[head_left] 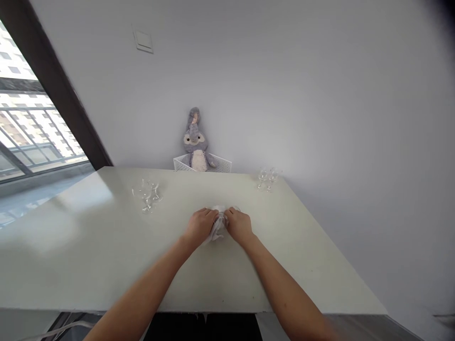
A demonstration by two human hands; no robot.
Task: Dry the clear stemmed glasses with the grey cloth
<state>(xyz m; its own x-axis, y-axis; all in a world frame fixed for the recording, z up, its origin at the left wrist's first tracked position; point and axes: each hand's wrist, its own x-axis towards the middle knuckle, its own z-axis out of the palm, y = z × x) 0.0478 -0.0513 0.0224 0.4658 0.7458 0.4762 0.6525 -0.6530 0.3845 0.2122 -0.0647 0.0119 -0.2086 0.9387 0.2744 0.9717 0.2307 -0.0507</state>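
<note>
At the middle of the table, my left hand (203, 222) is closed on a thin white cloth (216, 231), part of which hangs down between my hands. My right hand (239, 224) is beside it, fingers curled around a clear glass (237, 208). Only a bit of the glass's rim shows past my knuckles; the rest is hidden by the hand and the cloth. Cloth and glass touch between my fingertips.
Several clear stemmed glasses (146, 196) stand at the left of the pale table (106, 265). More stemmed glasses (263, 177) stand at the far right, near the wall. Behind the table's back edge, a grey plush toy (195, 139) sits in a white perforated basket (223, 165).
</note>
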